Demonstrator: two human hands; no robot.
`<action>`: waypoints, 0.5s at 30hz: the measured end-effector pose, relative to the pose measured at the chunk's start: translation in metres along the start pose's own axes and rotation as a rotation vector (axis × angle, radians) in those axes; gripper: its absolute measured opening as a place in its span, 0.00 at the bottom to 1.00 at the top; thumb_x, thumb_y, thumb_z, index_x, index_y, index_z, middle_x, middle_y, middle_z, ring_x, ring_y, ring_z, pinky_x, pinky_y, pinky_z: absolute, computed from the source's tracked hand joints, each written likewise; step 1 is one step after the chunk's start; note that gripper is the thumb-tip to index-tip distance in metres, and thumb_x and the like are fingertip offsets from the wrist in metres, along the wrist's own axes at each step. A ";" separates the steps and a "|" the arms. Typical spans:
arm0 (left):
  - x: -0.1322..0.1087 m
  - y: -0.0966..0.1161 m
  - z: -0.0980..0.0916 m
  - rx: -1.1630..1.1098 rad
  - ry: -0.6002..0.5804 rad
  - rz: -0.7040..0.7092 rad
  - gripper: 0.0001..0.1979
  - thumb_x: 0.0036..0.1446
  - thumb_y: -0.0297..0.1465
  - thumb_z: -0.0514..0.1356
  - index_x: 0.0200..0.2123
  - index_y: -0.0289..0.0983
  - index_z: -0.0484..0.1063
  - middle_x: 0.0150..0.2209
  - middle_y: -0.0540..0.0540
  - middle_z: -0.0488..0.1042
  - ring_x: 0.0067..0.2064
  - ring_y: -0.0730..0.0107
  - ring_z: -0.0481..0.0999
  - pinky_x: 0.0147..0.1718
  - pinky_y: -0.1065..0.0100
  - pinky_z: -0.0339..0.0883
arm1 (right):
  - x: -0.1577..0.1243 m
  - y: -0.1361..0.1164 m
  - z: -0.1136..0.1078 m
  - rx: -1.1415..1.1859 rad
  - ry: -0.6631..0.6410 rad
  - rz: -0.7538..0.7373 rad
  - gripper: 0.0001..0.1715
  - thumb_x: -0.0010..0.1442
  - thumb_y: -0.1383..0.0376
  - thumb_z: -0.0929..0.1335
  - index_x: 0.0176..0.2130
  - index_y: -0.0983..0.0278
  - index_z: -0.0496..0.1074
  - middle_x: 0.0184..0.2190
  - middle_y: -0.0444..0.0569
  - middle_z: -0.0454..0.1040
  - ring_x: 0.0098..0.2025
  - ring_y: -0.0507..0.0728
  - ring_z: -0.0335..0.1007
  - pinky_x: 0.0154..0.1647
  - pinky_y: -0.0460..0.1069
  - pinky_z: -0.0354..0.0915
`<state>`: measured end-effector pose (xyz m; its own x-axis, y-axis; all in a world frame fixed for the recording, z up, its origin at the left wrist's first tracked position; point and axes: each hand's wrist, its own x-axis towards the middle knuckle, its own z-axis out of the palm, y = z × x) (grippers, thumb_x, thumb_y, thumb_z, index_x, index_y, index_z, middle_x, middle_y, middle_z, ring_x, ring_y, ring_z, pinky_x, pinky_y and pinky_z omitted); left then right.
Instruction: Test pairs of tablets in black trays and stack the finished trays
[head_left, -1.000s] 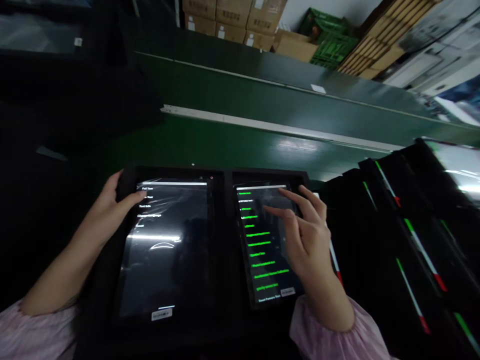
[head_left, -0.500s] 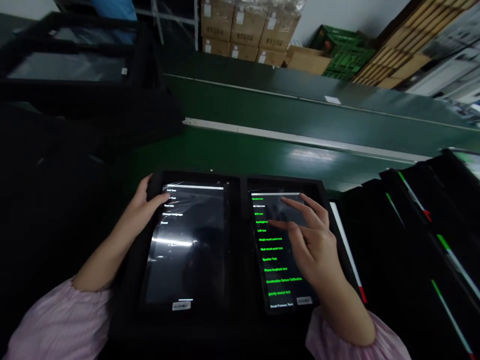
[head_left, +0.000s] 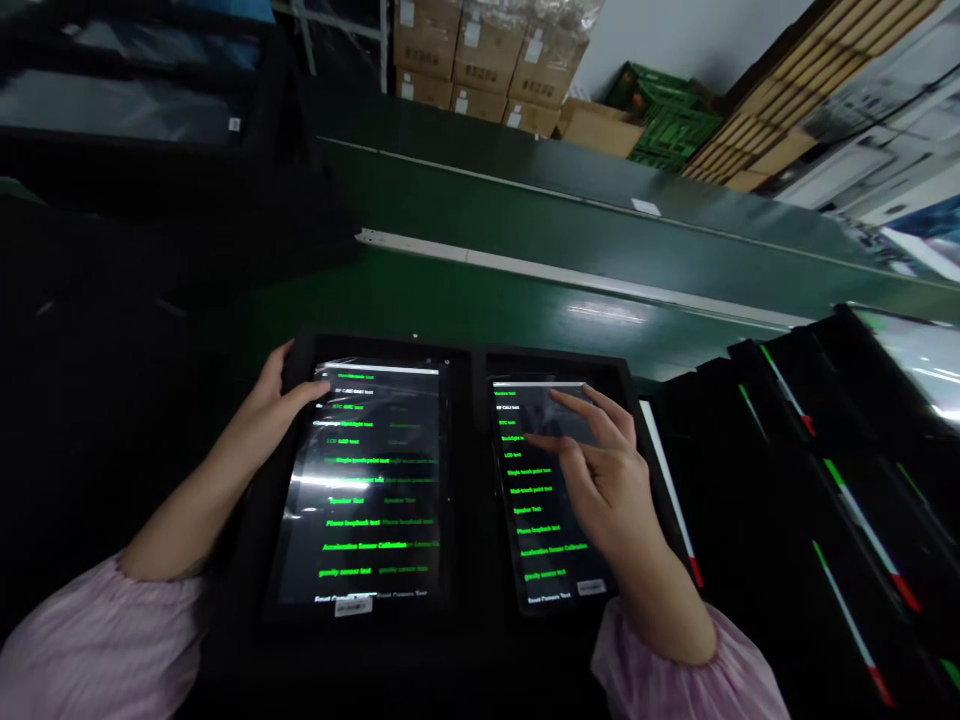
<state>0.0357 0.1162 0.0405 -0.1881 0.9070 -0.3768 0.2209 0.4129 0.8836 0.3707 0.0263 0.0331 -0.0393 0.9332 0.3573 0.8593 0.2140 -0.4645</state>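
Note:
Two tablets lie side by side in a black tray. Green and white test-list text glows on both screens; on the left tablet the lines look doubled, one list over another. My left hand is at the tray's upper left corner, its thumb stretched over that screen's edge and its other fingers along the tray's outer side, partly hidden. Over the right tablet is my right hand, fingers spread and the fingertips at the upper part of its screen. Whether they touch the glass I cannot tell.
Stacked black trays with red, white and green strips stand at the right. Another black tray holding plastic-covered screens is at the upper left. Beyond the green conveyor are cardboard boxes and a green crate.
The left tablet's short white menu has given way to the longer green test list, caught mid-transition. The whole view has shifted slightly; both hands keep their places on the tablets.

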 end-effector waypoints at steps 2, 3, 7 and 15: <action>0.002 -0.002 -0.004 -0.092 -0.059 -0.021 0.41 0.51 0.38 0.66 0.68 0.46 0.58 0.62 0.44 0.72 0.63 0.49 0.71 0.66 0.51 0.62 | -0.001 0.002 0.001 -0.007 -0.013 -0.013 0.24 0.70 0.64 0.60 0.37 0.56 0.85 0.58 0.51 0.75 0.67 0.70 0.58 0.59 0.70 0.67; 0.002 -0.003 -0.007 -0.130 -0.097 -0.039 0.43 0.50 0.36 0.66 0.69 0.46 0.57 0.62 0.44 0.72 0.63 0.50 0.71 0.65 0.52 0.63 | -0.002 0.003 0.002 -0.003 -0.009 -0.019 0.24 0.70 0.63 0.61 0.37 0.56 0.85 0.57 0.51 0.75 0.67 0.70 0.59 0.59 0.70 0.67; 0.000 -0.003 -0.021 -0.134 -0.259 -0.078 0.51 0.45 0.33 0.68 0.71 0.51 0.51 0.66 0.47 0.68 0.63 0.53 0.71 0.63 0.59 0.67 | -0.001 0.002 -0.002 0.039 0.067 -0.014 0.23 0.71 0.63 0.61 0.37 0.57 0.84 0.54 0.51 0.77 0.64 0.68 0.64 0.58 0.66 0.69; 0.005 -0.004 -0.029 -0.035 -0.362 -0.024 0.59 0.45 0.33 0.72 0.74 0.49 0.42 0.71 0.43 0.59 0.69 0.53 0.64 0.67 0.57 0.61 | 0.001 -0.004 -0.006 0.096 0.099 -0.006 0.24 0.71 0.63 0.60 0.38 0.61 0.84 0.52 0.53 0.78 0.59 0.65 0.71 0.55 0.62 0.70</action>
<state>0.0061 0.1167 0.0431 0.1599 0.8702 -0.4660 0.1861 0.4370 0.8800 0.3706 0.0244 0.0398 0.0106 0.8996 0.4366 0.8064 0.2505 -0.5357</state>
